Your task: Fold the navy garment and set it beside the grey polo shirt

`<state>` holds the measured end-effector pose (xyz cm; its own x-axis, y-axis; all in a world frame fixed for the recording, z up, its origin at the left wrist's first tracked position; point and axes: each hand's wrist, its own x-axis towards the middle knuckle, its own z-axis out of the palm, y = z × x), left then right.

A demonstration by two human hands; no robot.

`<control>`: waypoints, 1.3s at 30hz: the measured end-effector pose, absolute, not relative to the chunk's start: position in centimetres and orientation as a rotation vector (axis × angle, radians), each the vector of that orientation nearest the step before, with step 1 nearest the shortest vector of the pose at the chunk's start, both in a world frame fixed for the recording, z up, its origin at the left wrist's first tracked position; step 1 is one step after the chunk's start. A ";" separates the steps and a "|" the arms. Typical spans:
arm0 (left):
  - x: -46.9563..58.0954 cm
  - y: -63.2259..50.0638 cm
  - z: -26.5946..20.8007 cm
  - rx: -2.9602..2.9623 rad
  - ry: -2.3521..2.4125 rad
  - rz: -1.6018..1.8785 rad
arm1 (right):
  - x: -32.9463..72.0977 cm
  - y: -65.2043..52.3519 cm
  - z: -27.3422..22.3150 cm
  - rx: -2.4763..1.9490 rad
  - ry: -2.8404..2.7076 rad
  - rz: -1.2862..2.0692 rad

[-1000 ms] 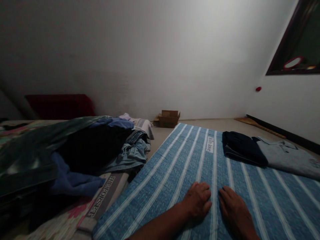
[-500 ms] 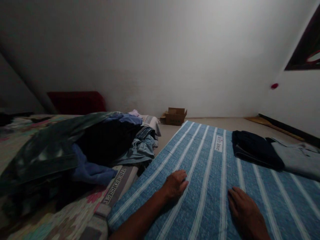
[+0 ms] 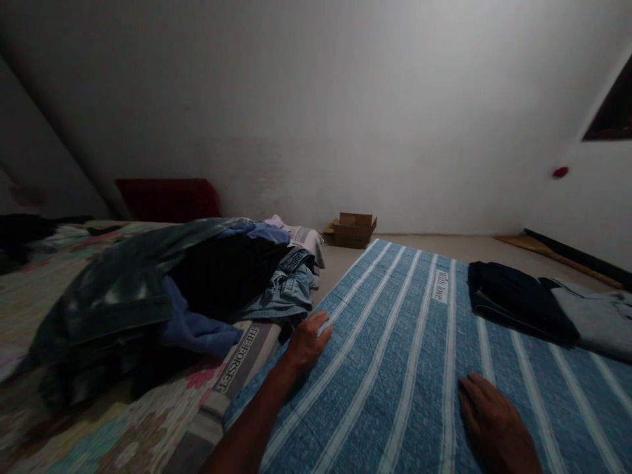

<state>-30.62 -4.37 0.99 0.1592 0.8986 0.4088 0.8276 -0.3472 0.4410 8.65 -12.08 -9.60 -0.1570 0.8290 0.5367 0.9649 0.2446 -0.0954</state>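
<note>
My left hand (image 3: 307, 341) holds nothing and is over the left edge of the blue striped cloth (image 3: 365, 368), its fingers loosely bent and the thumb apart. It is near a heap of clothes with light blue denim shorts (image 3: 289, 289), a black garment (image 3: 222, 270) and a dark green garment (image 3: 118, 289). My right hand (image 3: 496, 421) rests palm down on the cloth at the lower right, empty, fingers loosely stretched. Beyond it lie a folded dark navy garment (image 3: 516, 299) and a folded grey garment (image 3: 592, 319).
Left of the striped surface is a bed with a flowered cover (image 3: 113, 428), bordered by a grey band with lettering. An open cardboard box (image 3: 353, 232) stands on the floor by the wall. A red object (image 3: 170, 199) is behind the bed.
My left hand has moved left across the striped cloth toward the clothes heap. My right hand stays at about the same place. The view has turned slightly left.
</note>
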 end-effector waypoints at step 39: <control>-40.4 -3.6 8.1 1.749 3.030 0.881 | 9.3 -11.6 -10.3 -1.525 -2.084 -0.571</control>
<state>-40.40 -3.61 8.10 -0.4482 0.6614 0.6013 0.8807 0.4420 0.1703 9.27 -11.62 -10.31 -0.2541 0.7507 0.6098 0.9567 0.2878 0.0443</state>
